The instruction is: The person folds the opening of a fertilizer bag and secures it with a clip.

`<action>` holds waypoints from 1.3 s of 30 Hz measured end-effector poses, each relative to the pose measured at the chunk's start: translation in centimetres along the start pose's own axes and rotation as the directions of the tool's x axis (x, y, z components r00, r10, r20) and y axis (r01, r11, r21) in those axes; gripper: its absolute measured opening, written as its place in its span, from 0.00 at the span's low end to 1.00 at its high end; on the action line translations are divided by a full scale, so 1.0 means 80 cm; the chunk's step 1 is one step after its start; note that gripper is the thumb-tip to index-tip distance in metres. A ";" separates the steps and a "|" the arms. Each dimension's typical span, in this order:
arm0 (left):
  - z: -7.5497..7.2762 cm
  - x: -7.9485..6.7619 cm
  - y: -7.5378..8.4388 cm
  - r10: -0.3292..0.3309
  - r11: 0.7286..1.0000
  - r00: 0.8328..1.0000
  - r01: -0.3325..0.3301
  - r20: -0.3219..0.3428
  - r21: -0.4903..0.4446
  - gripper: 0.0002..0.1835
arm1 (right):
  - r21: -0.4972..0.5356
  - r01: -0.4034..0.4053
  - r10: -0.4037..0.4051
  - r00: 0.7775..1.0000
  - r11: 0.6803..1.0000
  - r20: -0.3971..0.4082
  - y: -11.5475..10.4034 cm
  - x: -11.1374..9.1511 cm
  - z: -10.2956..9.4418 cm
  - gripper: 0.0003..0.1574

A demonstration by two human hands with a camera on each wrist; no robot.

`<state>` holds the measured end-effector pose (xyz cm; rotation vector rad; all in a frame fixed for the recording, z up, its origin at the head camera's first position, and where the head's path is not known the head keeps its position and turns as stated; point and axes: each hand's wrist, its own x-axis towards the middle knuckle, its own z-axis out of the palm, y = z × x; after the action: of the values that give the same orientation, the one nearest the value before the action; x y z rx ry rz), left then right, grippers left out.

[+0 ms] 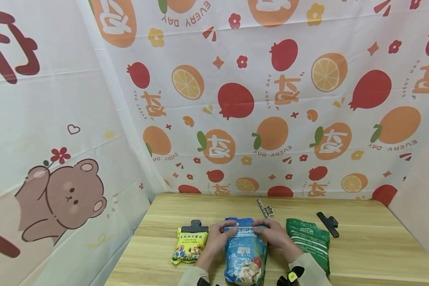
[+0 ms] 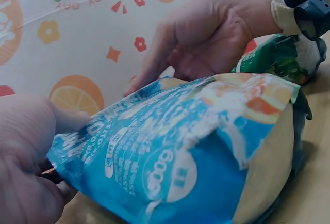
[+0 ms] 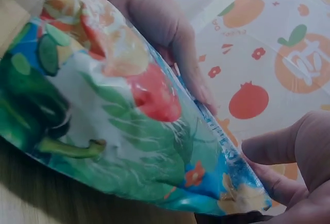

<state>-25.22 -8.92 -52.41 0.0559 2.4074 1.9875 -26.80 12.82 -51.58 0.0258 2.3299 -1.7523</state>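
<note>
A blue plastic bag (image 1: 244, 250) printed with vegetables lies on the table between both hands. My left hand (image 1: 218, 238) pinches its upper left corner, thumb on the front; the left wrist view shows the thumb (image 2: 72, 122) on top and the fingers below the edge. My right hand (image 1: 276, 236) pinches the upper right corner, and in the right wrist view its thumb (image 3: 270, 146) and fingers meet at the bag's end. Both wrist views show the bag full and creased, its top narrowing flat between the hands.
Left of the bag lies a yellow packet (image 1: 189, 245) with a black clip (image 1: 195, 226) across its top. A green bag (image 1: 311, 242) lies to the right, a loose black clip (image 1: 329, 225) beyond it. A pale patterned clip (image 1: 265, 209) lies behind the hands. A fruit-printed curtain (image 1: 214, 178) borders the wooden table.
</note>
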 end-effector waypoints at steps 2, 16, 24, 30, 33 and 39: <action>0.002 -0.001 0.001 -0.001 1.000 1.000 0.001 0.008 0.002 0.15 | -0.014 0.018 -0.018 1.000 1.000 0.003 -0.004 -0.002 0.002 0.14; 0.013 -0.009 0.009 0.056 0.998 0.995 -0.057 -0.087 -0.008 0.12 | -0.075 0.122 -0.128 0.989 0.990 -0.070 -0.017 -0.012 0.007 0.07; 0.020 -0.011 0.011 0.075 0.997 0.981 -0.070 -0.177 0.034 0.09 | -0.171 0.232 -0.252 0.962 0.958 -0.107 -0.018 -0.015 0.011 0.04; 0.021 -0.017 0.020 0.105 0.994 0.973 -0.098 -0.208 0.043 0.09 | -0.224 0.299 -0.333 0.934 0.928 -0.132 -0.023 -0.017 0.012 0.08; 0.020 -0.020 0.025 0.122 0.993 0.969 -0.118 -0.217 0.032 0.08 | -0.232 0.328 -0.363 0.922 0.916 -0.131 -0.026 -0.019 0.010 0.10; 0.014 -0.021 0.031 0.174 0.985 0.965 -0.166 -0.198 0.054 0.08 | -0.197 0.361 -0.380 0.923 0.911 -0.067 -0.033 -0.023 0.004 0.10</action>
<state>-23.45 -7.40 -50.19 0.0665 2.6476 2.1154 -25.36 11.94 -48.81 -0.3923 2.7052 -1.7182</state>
